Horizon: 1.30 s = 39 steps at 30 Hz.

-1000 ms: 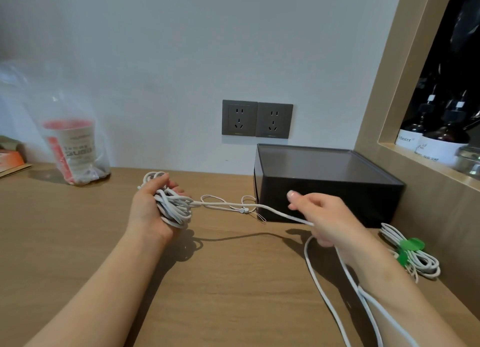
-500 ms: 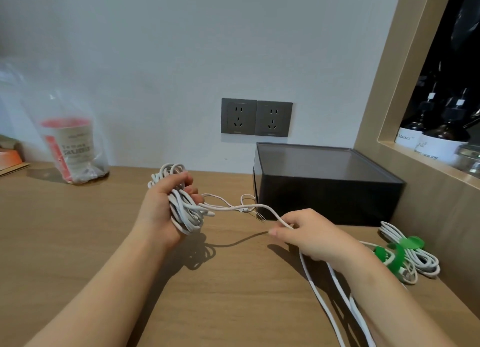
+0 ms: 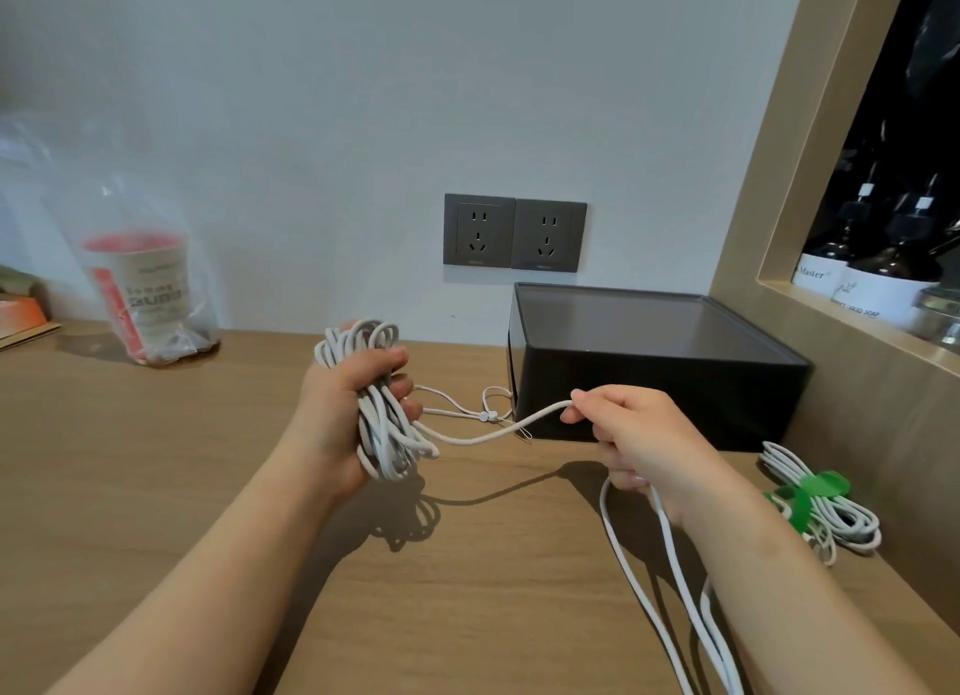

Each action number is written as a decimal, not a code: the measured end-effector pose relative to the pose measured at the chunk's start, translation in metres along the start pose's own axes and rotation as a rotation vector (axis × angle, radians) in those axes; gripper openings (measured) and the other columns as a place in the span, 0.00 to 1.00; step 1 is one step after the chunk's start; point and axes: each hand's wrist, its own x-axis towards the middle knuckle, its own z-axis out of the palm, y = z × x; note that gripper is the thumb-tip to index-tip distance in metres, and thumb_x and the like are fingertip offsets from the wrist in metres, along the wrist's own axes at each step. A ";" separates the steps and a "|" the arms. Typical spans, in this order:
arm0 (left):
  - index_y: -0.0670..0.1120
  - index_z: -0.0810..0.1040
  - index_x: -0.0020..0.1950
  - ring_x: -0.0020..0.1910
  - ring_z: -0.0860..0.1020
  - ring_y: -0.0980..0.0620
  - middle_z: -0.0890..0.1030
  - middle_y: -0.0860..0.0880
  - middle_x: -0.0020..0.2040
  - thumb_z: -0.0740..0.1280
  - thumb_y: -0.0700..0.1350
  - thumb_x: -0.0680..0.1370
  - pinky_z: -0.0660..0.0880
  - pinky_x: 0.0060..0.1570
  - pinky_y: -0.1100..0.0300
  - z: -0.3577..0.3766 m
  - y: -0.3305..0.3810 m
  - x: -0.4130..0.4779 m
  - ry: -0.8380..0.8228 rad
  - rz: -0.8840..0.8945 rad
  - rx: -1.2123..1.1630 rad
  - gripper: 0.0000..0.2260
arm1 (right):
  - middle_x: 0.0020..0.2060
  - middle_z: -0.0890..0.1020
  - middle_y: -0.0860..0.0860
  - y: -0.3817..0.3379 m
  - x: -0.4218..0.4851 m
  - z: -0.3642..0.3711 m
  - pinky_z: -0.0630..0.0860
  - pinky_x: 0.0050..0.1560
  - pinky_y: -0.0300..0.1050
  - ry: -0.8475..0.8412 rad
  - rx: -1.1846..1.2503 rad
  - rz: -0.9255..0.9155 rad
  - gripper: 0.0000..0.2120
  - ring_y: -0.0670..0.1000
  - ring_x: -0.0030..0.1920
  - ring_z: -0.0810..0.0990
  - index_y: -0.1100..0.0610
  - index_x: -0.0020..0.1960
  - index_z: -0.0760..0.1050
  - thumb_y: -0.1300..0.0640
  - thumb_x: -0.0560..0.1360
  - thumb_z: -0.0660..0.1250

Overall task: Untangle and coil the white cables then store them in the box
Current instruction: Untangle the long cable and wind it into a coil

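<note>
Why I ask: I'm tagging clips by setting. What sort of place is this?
Probably a home or hotel-room counter: a wooden countertop, twin wall sockets and soap pump bottles in a niche.

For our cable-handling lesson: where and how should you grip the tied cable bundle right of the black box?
Probably grip the bundle at its green strap, where the loops are cinched together, coming from above and the left: the box stands behind it, the wooden wall close on its right.
</note>
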 end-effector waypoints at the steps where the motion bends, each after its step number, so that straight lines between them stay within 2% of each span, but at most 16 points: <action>1: 0.44 0.65 0.52 0.23 0.68 0.54 0.68 0.49 0.27 0.67 0.36 0.65 0.70 0.23 0.65 0.000 -0.001 0.000 -0.011 0.024 0.022 0.18 | 0.27 0.70 0.51 0.000 -0.001 0.001 0.61 0.23 0.36 0.016 -0.039 -0.030 0.09 0.46 0.24 0.63 0.56 0.45 0.79 0.54 0.78 0.62; 6: 0.47 0.68 0.52 0.24 0.73 0.54 0.72 0.48 0.28 0.63 0.31 0.73 0.78 0.28 0.58 0.005 -0.005 -0.005 -0.040 0.072 0.134 0.14 | 0.21 0.74 0.38 -0.002 -0.006 0.009 0.63 0.30 0.34 -0.066 -0.212 -0.157 0.09 0.41 0.29 0.68 0.50 0.42 0.80 0.52 0.78 0.63; 9: 0.47 0.68 0.53 0.26 0.75 0.53 0.74 0.47 0.30 0.67 0.29 0.68 0.79 0.28 0.55 0.007 -0.005 -0.007 -0.094 0.070 0.140 0.20 | 0.21 0.73 0.35 -0.002 -0.009 0.014 0.63 0.30 0.31 -0.186 -0.288 -0.168 0.09 0.37 0.26 0.72 0.49 0.42 0.80 0.52 0.77 0.63; 11: 0.47 0.68 0.53 0.27 0.76 0.53 0.75 0.47 0.31 0.68 0.30 0.65 0.80 0.29 0.54 0.010 -0.004 -0.009 -0.121 0.068 0.140 0.22 | 0.21 0.74 0.34 -0.002 -0.010 0.017 0.62 0.28 0.29 -0.230 -0.321 -0.167 0.08 0.32 0.24 0.71 0.48 0.42 0.79 0.52 0.77 0.63; 14: 0.46 0.69 0.51 0.27 0.77 0.53 0.76 0.47 0.31 0.68 0.30 0.65 0.79 0.28 0.56 0.010 -0.005 -0.010 -0.114 0.019 0.096 0.20 | 0.25 0.76 0.38 -0.002 -0.010 0.018 0.63 0.29 0.29 -0.167 -0.346 -0.179 0.09 0.34 0.28 0.73 0.47 0.40 0.78 0.51 0.77 0.63; 17: 0.41 0.73 0.43 0.23 0.76 0.52 0.75 0.48 0.27 0.74 0.35 0.60 0.76 0.23 0.62 0.008 -0.002 -0.011 -0.184 -0.204 -0.035 0.16 | 0.33 0.77 0.42 0.000 -0.008 0.019 0.67 0.35 0.32 -0.119 -0.402 -0.208 0.09 0.41 0.36 0.75 0.47 0.39 0.78 0.50 0.77 0.63; 19: 0.41 0.77 0.36 0.21 0.75 0.53 0.74 0.49 0.25 0.81 0.34 0.52 0.75 0.22 0.64 0.009 -0.001 -0.013 -0.288 -0.307 -0.183 0.18 | 0.31 0.75 0.44 0.001 -0.008 0.022 0.66 0.33 0.32 -0.138 -0.416 -0.213 0.09 0.40 0.32 0.74 0.48 0.39 0.78 0.49 0.76 0.64; 23: 0.40 0.78 0.35 0.20 0.72 0.54 0.72 0.49 0.24 0.80 0.34 0.55 0.73 0.20 0.64 0.008 -0.002 -0.014 -0.412 -0.378 -0.297 0.15 | 0.25 0.72 0.48 0.003 -0.007 0.025 0.67 0.25 0.34 -0.141 -0.400 -0.181 0.15 0.42 0.20 0.69 0.57 0.41 0.76 0.45 0.74 0.65; 27: 0.44 0.79 0.36 0.21 0.70 0.55 0.69 0.48 0.30 0.81 0.36 0.52 0.70 0.20 0.66 0.012 -0.005 -0.014 -0.320 -0.285 -0.058 0.18 | 0.23 0.70 0.48 0.002 -0.006 0.025 0.65 0.21 0.35 -0.120 -0.274 -0.151 0.15 0.43 0.18 0.66 0.58 0.40 0.74 0.46 0.76 0.64; 31: 0.46 0.73 0.50 0.23 0.70 0.54 0.74 0.45 0.35 0.68 0.32 0.64 0.70 0.20 0.63 0.018 -0.013 -0.016 -0.250 -0.160 0.138 0.18 | 0.21 0.69 0.47 -0.002 -0.006 0.025 0.63 0.22 0.35 -0.170 -0.148 -0.180 0.13 0.44 0.20 0.64 0.56 0.40 0.76 0.50 0.78 0.60; 34: 0.47 0.73 0.53 0.25 0.72 0.53 0.77 0.44 0.37 0.68 0.33 0.64 0.70 0.22 0.61 0.019 -0.015 -0.019 -0.275 -0.139 0.308 0.20 | 0.21 0.68 0.49 -0.005 -0.007 0.024 0.59 0.20 0.35 -0.249 0.007 -0.166 0.16 0.44 0.19 0.62 0.57 0.37 0.75 0.54 0.80 0.57; 36: 0.47 0.72 0.54 0.25 0.73 0.52 0.78 0.43 0.38 0.68 0.33 0.63 0.71 0.23 0.61 0.020 -0.017 -0.020 -0.275 -0.112 0.389 0.22 | 0.19 0.66 0.46 -0.007 -0.007 0.024 0.56 0.18 0.33 -0.260 0.097 -0.153 0.17 0.43 0.17 0.60 0.57 0.36 0.74 0.58 0.80 0.55; 39: 0.47 0.72 0.55 0.26 0.74 0.53 0.77 0.46 0.35 0.69 0.34 0.63 0.71 0.25 0.60 0.023 -0.021 -0.022 -0.271 -0.079 0.480 0.23 | 0.21 0.67 0.48 -0.008 -0.009 0.024 0.57 0.18 0.34 -0.315 0.158 -0.163 0.16 0.43 0.18 0.61 0.58 0.38 0.74 0.59 0.81 0.54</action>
